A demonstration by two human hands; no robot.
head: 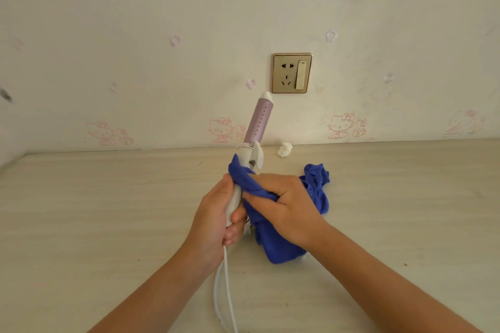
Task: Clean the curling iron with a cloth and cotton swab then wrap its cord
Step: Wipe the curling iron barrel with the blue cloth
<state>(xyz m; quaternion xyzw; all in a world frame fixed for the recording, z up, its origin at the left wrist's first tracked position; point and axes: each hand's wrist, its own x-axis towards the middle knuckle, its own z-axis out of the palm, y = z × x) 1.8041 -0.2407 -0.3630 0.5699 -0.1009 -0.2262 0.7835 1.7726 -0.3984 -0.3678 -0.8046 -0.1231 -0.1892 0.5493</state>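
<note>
A curling iron [258,123] with a lilac barrel and white handle stands tilted, tip toward the wall, above the table. My left hand [216,213] grips the lower white handle. My right hand [286,203] holds a blue cloth [281,240] wrapped round the upper handle just below the clamp lever. The loose cloth hangs down to the table behind my right hand. The white cord [223,286] runs from the handle's end down toward the bottom edge. No cotton swab is in sight.
A crumpled white tissue [285,149] lies by the wall on the pale wooden table [108,211]. A gold wall socket with a switch [292,73] sits above the table, nothing plugged in.
</note>
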